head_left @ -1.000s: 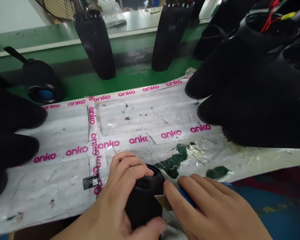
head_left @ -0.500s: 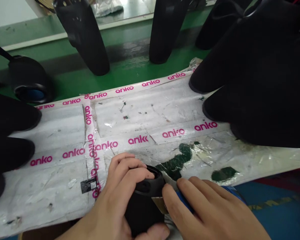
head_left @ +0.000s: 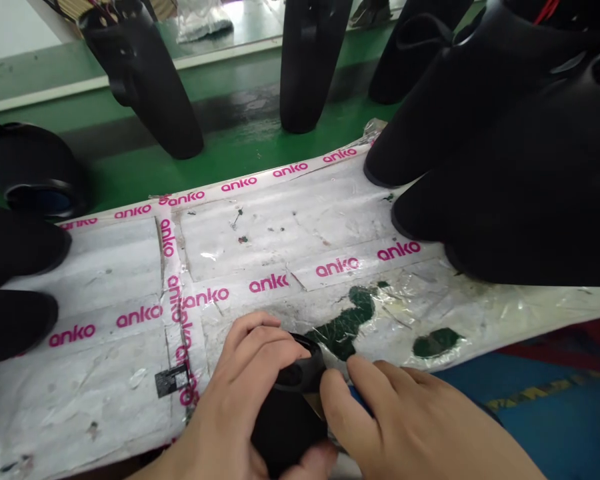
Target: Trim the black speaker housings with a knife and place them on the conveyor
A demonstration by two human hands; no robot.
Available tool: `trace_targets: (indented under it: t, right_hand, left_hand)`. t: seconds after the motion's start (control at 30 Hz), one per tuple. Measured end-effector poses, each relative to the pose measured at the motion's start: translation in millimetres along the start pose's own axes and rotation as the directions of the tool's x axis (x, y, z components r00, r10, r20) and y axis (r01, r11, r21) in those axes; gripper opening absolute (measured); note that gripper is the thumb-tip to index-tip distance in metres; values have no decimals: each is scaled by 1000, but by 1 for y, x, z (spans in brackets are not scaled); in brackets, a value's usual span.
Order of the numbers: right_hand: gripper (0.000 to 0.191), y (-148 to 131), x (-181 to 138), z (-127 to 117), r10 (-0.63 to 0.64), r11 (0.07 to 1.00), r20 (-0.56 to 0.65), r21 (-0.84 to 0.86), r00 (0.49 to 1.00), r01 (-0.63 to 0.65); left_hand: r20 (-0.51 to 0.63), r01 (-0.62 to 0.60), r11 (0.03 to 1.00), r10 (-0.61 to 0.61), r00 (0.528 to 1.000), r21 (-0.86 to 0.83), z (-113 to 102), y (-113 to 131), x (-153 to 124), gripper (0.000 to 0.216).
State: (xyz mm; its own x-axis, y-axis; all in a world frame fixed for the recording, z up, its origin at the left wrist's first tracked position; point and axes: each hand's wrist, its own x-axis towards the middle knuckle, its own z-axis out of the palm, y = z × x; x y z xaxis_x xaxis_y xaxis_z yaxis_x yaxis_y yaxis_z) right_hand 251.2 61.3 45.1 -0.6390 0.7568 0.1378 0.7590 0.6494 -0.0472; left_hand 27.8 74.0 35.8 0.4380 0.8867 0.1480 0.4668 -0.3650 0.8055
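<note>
In the lower middle of the head view stands a black, fabric-covered speaker housing, its open rim facing up. My left hand wraps around its left side, fingers hooked over the rim and thumb low in front. On its right, my right hand is closed around a blue-handled blade. The flat metal part rests against the housing just below the rim, mostly covered by my fingers, so its exact kind is hard to make out.
Several black housings stand at the right and left. More line the green bench behind, including a housing with exposed wires and a rounded speaker. Worn white sheeting with anko tape covers the work surface.
The camera view has shifted slightly, moving the background housings left. My right hand has edged left along the rim with the blade, while my left hand keeps its hold on the housing.
</note>
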Motion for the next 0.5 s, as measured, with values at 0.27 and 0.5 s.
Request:
trace_targets:
  t: [0.27,0.5]
  right_hand:
    - [23,7,8,-19,-8,996,87,87,996,0]
    - [25,16,27,-42,-66,981,240,191,969,19]
  left_hand:
    - [8,46,999,-46,999,13,-2,12,6,63]
    - [93,145,989,-144,985,-2,-2,20,8,41]
